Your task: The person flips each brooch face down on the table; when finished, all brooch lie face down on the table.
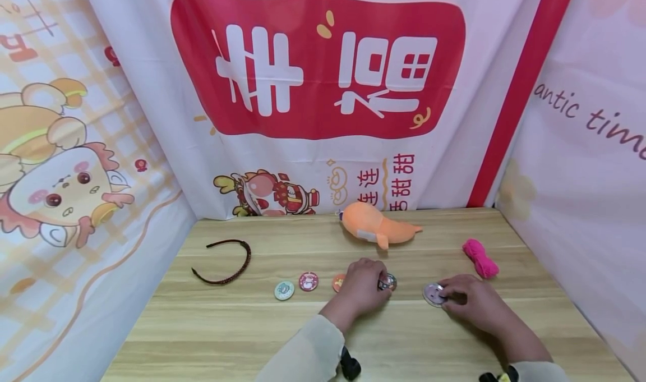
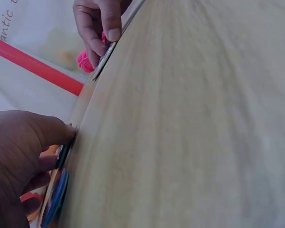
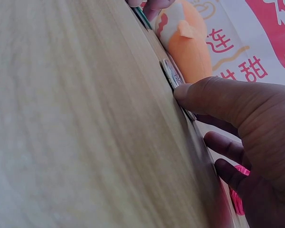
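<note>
Left hand (image 1: 359, 285) pinching a dark, patterned, flat round disc (image 1: 389, 282), just in front of the plump, smooth orange plush toy (image 1: 370, 220)! Right hand (image 1: 474, 303) clamped, thumb and fingers, on a glossy grey disc (image 1: 432, 295), in front and right of the plush. Hot-pink, stringy yarn bundle (image 1: 480, 258) to its right; thin, curved brown headband (image 1: 247, 258) well left, all on the streaky wood-grain bench (image 1: 227, 337).

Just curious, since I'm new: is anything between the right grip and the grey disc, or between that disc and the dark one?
Nothing visible: the right grip touches the grey disc, and only bare tabletop shows between that and the dark disc.
</note>
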{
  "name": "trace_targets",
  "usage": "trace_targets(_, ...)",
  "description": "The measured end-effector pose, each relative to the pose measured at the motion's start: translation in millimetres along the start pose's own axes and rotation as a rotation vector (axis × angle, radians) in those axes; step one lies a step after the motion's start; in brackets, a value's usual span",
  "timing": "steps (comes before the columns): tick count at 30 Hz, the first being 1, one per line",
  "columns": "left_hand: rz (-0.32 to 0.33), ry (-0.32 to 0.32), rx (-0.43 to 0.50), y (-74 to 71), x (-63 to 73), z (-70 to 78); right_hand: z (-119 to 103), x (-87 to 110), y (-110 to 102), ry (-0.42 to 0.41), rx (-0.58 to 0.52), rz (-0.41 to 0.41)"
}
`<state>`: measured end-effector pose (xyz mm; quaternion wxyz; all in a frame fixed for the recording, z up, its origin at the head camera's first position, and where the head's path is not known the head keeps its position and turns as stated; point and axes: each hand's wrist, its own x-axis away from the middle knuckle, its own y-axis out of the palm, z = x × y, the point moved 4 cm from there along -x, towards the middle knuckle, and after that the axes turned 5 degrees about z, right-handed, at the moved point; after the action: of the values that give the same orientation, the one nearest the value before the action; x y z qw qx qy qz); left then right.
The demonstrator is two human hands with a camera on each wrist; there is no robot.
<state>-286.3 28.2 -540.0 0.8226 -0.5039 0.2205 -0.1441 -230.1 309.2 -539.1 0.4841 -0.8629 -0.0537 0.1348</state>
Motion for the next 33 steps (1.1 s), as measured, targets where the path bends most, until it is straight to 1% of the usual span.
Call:
trace_targets(7, -0.043, 0.066, -0.001, 2.6, 2.8, 15.6, 1, 1.0, 0, 0.013, -0.011, -0.008)
trace_targets(12, -0.09, 0.097, 0.035, 7.3, 6.6, 27.1, 0, 1.7, 0, 0.018, -0.017, -0.013)
trace_targets(16, -0.101, 0.108, 0.042, 9.3, 8.0, 32.1, 0, 2.0, 0, 0.018, -0.017, -0.014)
trace_targets(20, -0.099, 0.12, 0.04, 10.5, 9.4, 33.4, -1, 2.4, 0, 0.019, -0.024, -0.016)
trace_targets(22, -0.095, 0.136, 0.04, 10.2, 9.9, 32.6, -1, 2.4, 0, 0.018, -0.026, -0.015)
trace_targets(25, -0.089, 0.18, 0.029, 8.4, 11.2, 30.6, 0, 2.4, 0, 0.018, -0.025, -0.014)
trace_targets(30, -0.077, 0.275, -0.051, 4.4, 13.2, 27.1, 0, 2.0, 0, 0.021, -0.034, -0.008)
trace_targets(33, -0.079, 0.295, -0.079, 3.9, 14.2, 25.0, 0, 2.2, 0, 0.01, -0.034, 0.0)
